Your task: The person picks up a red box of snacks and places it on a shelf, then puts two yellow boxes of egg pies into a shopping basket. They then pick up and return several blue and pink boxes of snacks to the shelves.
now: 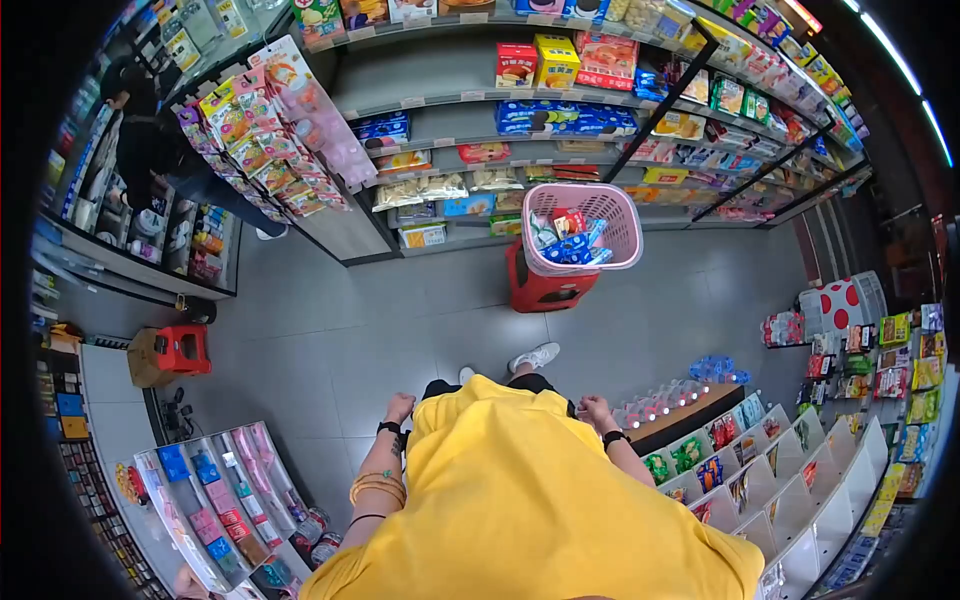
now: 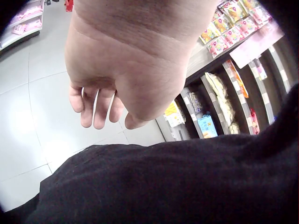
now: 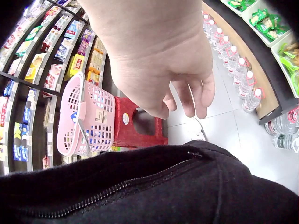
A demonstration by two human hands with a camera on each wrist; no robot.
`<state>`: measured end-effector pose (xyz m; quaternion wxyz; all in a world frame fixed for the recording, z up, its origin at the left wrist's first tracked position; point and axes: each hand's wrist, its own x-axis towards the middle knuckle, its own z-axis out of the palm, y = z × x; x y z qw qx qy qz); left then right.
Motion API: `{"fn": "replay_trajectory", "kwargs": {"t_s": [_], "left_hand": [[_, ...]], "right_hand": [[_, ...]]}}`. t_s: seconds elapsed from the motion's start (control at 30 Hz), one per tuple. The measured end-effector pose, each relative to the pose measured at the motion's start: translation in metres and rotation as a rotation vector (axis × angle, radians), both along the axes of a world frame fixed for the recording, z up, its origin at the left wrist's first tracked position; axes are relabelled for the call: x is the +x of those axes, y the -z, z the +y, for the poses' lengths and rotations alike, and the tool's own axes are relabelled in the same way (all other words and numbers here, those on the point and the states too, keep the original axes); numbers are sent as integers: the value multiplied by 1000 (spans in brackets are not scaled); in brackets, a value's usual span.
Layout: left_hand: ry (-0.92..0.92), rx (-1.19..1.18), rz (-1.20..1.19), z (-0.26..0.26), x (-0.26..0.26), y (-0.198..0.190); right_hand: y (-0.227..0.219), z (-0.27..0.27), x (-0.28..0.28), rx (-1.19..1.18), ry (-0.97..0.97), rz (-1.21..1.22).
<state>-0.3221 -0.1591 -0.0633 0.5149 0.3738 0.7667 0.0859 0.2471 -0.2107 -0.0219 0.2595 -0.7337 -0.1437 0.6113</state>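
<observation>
My left hand (image 1: 399, 407) hangs at my side, fingers loosely bent and holding nothing; in the left wrist view that hand (image 2: 126, 70) shows above dark trousers (image 2: 154, 182). On the other side my right hand (image 1: 596, 411) also hangs relaxed, and the right wrist view shows the hand (image 3: 159, 70) with nothing in its fingers. Ahead of me a pink basket (image 1: 630, 225) stands on a red plastic stool (image 1: 545, 295). Blue packets (image 1: 575, 248) and a red packet (image 1: 568, 221) lie inside the basket. Its handle (image 3: 82, 126) shows in the right wrist view.
Snack shelves (image 1: 440, 100) run along the far side, with hanging packets (image 1: 265, 145) at their left end. Water bottles (image 1: 660, 402) line a low ledge at right, beside sloped snack bins (image 1: 740, 470). A display case (image 1: 215, 500) stands left. A person in dark clothes (image 1: 150, 140) is far left.
</observation>
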Motion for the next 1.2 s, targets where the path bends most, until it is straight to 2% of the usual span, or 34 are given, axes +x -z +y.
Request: {"fn": "replay_trajectory", "kwargs": {"t_s": [0.07,0.17,0.27,0.37,0.47,0.57,0.67,0.77,0.87,0.97,1.07,1.2], "left_hand": [[-23,51,47,0,5,-15],[-21,3,40,0,4,-13],[-29,8,14,-2,-1,2],[-31,-12,52,2,6,-23],[-54,12,-19,-3,1,-1],[44,-17,7,-2,-3,2],[-26,35,7,-9,-9,33],[-50,43,12,-6,-2,12],[-28,-7,16,1,4,-19],[27,-21,-19,0,-2,-6],[-11,40,24,-4,-3,6],[29,-12,-10,-3,-7,13]], "right_hand": [[10,-1,4,6,-13,17],[-4,4,-3,-22,-14,-30],[13,1,2,21,-6,6],[-1,5,-1,-9,-20,-10],[-2,6,-2,-11,-20,-32],[3,5,0,-6,-22,-12],[-3,6,-3,-1,-26,-20],[-7,9,-3,-63,-9,-6],[-6,9,-4,-25,-37,-42],[4,6,-1,-23,-35,-35],[-8,9,-3,-51,-60,-34],[-3,8,-2,-40,-74,-44]]}}
